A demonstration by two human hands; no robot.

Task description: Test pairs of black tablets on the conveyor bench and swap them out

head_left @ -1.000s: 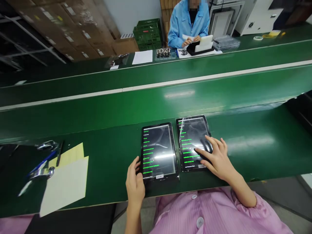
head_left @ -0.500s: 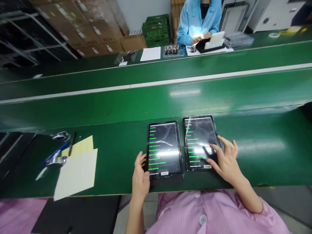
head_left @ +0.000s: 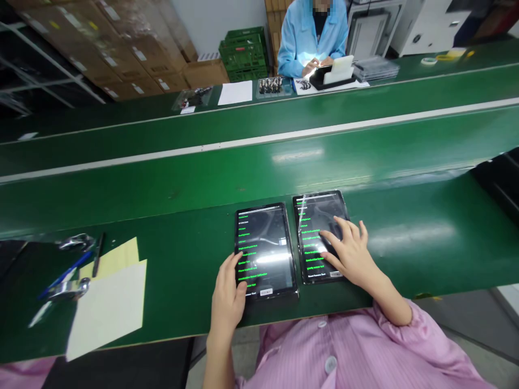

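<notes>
Two black tablets lie side by side on the green bench, screens up, with lists of mostly green text. At the left edge of the left tablet (head_left: 265, 237) is my left hand (head_left: 227, 294), its fingers apart and fingertips over the screen's border. My right hand (head_left: 351, 251) is spread above the right tablet (head_left: 314, 216), fingertips at or just over the glass; whether they touch I cannot tell. The hand covers that tablet's lower right part. Neither hand grips anything. A small white label sits at the bottom of each tablet.
To the left lie cream paper sheets (head_left: 111, 302), a black pen (head_left: 98, 254), a blue pen (head_left: 67, 273) and a shiny metal object (head_left: 68, 289). Beyond the raised green strip (head_left: 227, 175), a person in blue (head_left: 312, 40) works beside a tray of small parts (head_left: 274, 86). A dark object (head_left: 500, 178) stands far right.
My left fingers have moved from the left tablet's side onto its edge. My right hand has shifted up and left across the right tablet. The whole view has shifted slightly.
</notes>
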